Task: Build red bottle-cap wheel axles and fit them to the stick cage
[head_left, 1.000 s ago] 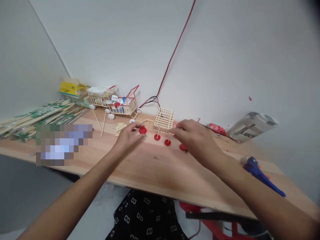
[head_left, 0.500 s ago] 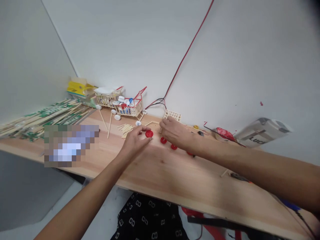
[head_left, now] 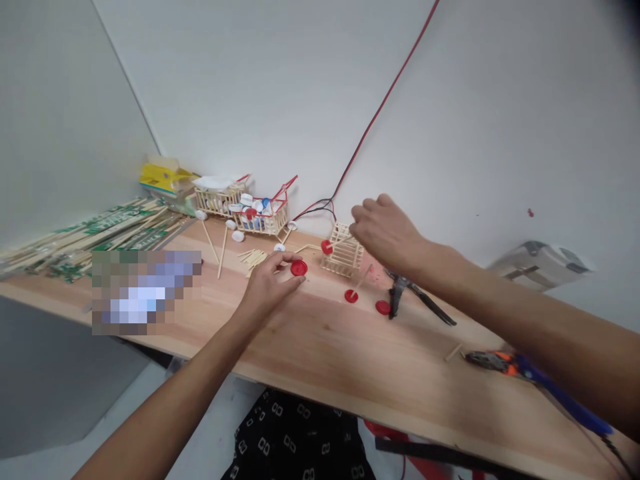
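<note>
My left hand (head_left: 267,281) rests on the wooden table (head_left: 320,360) and pinches a red bottle cap (head_left: 299,268) between thumb and fingers. My right hand (head_left: 387,230) is curled over the top of a small cage-like cart of wooden sticks (head_left: 344,252) and holds it tilted near the wall. A red cap wheel (head_left: 327,247) sits on the cart's left side. Another red cap wheel (head_left: 351,296) hangs on a stick axle and touches the table. A loose red cap (head_left: 383,307) lies just right of it.
Black pliers (head_left: 411,297) lie right of the caps, a blue glue gun (head_left: 550,390) at the right edge. Two finished stick carts (head_left: 250,213) filled with caps stand at the back. Chopstick bundles (head_left: 85,233) and a yellow box (head_left: 160,177) lie left. Red and black wires (head_left: 370,127) run up the wall.
My right hand has lifted and tilted the stick cart off the table, baring the pliers. My left hand stays on the red cap.
</note>
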`<state>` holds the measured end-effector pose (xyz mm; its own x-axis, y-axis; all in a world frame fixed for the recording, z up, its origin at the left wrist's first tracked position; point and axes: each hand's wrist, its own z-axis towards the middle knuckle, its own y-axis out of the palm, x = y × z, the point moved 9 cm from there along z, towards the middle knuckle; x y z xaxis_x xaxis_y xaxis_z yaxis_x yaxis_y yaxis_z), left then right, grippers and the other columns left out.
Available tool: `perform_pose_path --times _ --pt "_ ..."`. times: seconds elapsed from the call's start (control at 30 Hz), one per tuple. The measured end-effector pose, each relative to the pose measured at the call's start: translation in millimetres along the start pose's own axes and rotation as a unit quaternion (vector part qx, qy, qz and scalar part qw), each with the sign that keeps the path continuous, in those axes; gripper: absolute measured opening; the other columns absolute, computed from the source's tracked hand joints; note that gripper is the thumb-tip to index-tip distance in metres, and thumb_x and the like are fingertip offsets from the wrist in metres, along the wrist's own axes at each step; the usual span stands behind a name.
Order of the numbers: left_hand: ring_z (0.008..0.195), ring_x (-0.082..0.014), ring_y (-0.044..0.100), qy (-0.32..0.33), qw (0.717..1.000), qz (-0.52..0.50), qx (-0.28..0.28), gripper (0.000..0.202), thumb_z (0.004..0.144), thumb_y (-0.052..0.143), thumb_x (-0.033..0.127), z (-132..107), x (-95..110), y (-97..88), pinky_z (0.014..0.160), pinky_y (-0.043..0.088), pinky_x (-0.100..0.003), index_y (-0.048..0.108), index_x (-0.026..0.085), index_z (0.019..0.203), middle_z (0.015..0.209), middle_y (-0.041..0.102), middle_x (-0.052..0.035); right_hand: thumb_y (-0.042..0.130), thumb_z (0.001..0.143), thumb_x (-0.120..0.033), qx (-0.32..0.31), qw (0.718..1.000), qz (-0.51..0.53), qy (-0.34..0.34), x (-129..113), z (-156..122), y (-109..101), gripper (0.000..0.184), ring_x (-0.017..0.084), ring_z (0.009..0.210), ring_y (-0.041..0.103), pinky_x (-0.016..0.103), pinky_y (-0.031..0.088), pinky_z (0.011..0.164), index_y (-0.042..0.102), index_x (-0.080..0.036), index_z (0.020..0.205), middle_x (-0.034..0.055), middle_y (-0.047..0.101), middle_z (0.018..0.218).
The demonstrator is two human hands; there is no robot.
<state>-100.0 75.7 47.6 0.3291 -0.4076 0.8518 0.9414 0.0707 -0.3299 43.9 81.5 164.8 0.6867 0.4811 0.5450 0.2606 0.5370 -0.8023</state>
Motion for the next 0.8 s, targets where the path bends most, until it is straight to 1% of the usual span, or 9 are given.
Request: perform_pose_path --times 0.07,0.13,0.23,0.3,0.4,0.5,0.67,0.73,0.8 --pt "0.096 -0.0206 0.062 -0.008 1.000 -0.012 0.001 0.027 0.070 0.066 0.025 0 -1 -0.4 0.089 0.047 -0.036 0.065 0.018 0.097 0.103 0.068 -0.0050 0.052 0.087 -0.009 0.039 0.994 0.077 0.060 25 -6 -18 0.036 0.018 0.072 0.047 0.035 0.027 0.069 0.056 -0.016 0.052 0.0064 0.053 0.064" --pt "0.096 -0.0207 0.062 -0.016 0.999 -0.029 -0.012 0.028 0.070 0.067 0.025 0 -1 3.7 0.089 0.047 -0.036 0.065 0.018 0.096 0.103 0.069 -0.0055 0.054 0.088 -0.020 0.080 0.982 0.127 0.112 43 -18 -33 0.032 0.017 0.070 0.048 0.034 0.029 0.069 0.061 -0.017 0.057 0.0044 0.054 0.065" --pt "0.093 -0.0204 0.063 -0.030 0.995 -0.078 -0.049 0.029 0.068 0.069 0.025 -2 0 16.9 0.088 0.048 -0.036 0.066 0.017 0.096 0.102 0.069 -0.0066 0.057 0.087 -0.030 0.140 0.939 0.244 0.197 51 -50 -44 0.020 0.015 0.065 0.051 0.031 0.034 0.064 0.069 -0.021 0.074 0.0019 0.062 0.073" --pt "0.092 -0.0200 0.064 -0.042 0.990 -0.113 -0.074 0.031 0.067 0.071 0.026 -5 2 27.2 0.086 0.050 -0.036 0.067 0.017 0.097 0.103 0.069 -0.0070 0.053 0.089 -0.034 0.161 0.886 0.350 0.259 46 -76 -35 0.022 0.015 0.067 0.055 0.029 0.038 0.062 0.069 -0.022 0.080 0.0007 0.065 0.076" --pt "0.092 -0.0192 0.064 -0.045 0.980 -0.156 -0.114 0.034 0.069 0.071 0.026 -13 10 42.8 0.085 0.051 -0.035 0.067 0.018 0.101 0.106 0.069 -0.0073 0.049 0.092 -0.037 0.157 0.809 0.478 0.303 22 -105 -9 0.025 0.015 0.072 0.060 0.028 0.043 0.064 0.068 -0.022 0.087 0.0012 0.067 0.080" --pt "0.095 -0.0189 0.064 -0.028 0.974 -0.166 -0.150 0.032 0.072 0.071 0.024 -22 22 56.9 0.087 0.051 -0.036 0.067 0.019 0.103 0.109 0.067 -0.0077 0.050 0.092 -0.037 0.179 0.772 0.521 0.316 6 -124 9 0.025 0.015 0.073 0.061 0.028 0.046 0.066 0.067 -0.021 0.083 0.0024 0.067 0.081" --pt "0.101 -0.0199 0.062 -0.007 0.968 -0.170 -0.186 0.034 0.074 0.071 0.023 -36 34 77.6 0.091 0.050 -0.038 0.067 0.023 0.108 0.111 0.067 -0.0066 0.049 0.093 -0.036 0.179 0.751 0.557 0.307 -4 -136 23 0.023 0.013 0.068 0.060 0.026 0.047 0.061 0.066 -0.020 0.088 0.0021 0.064 0.077" --pt "0.101 -0.0203 0.062 -0.011 0.968 -0.171 -0.185 0.038 0.074 0.072 0.023 -39 33 82.8 0.091 0.050 -0.040 0.065 0.024 0.112 0.112 0.067 -0.0064 0.048 0.093 -0.035 0.164 0.751 0.568 0.295 -8 -135 26 0.023 0.014 0.069 0.061 0.026 0.047 0.060 0.065 -0.020 0.091 0.0023 0.064 0.077" --pt "0.102 -0.0206 0.062 -0.016 0.971 -0.162 -0.176 0.041 0.073 0.073 0.024 -41 31 85.0 0.092 0.049 -0.040 0.064 0.024 0.113 0.111 0.068 -0.0059 0.047 0.094 -0.033 0.148 0.762 0.562 0.285 -12 -134 27 0.021 0.014 0.072 0.062 0.026 0.047 0.061 0.065 -0.020 0.093 0.0028 0.065 0.078"
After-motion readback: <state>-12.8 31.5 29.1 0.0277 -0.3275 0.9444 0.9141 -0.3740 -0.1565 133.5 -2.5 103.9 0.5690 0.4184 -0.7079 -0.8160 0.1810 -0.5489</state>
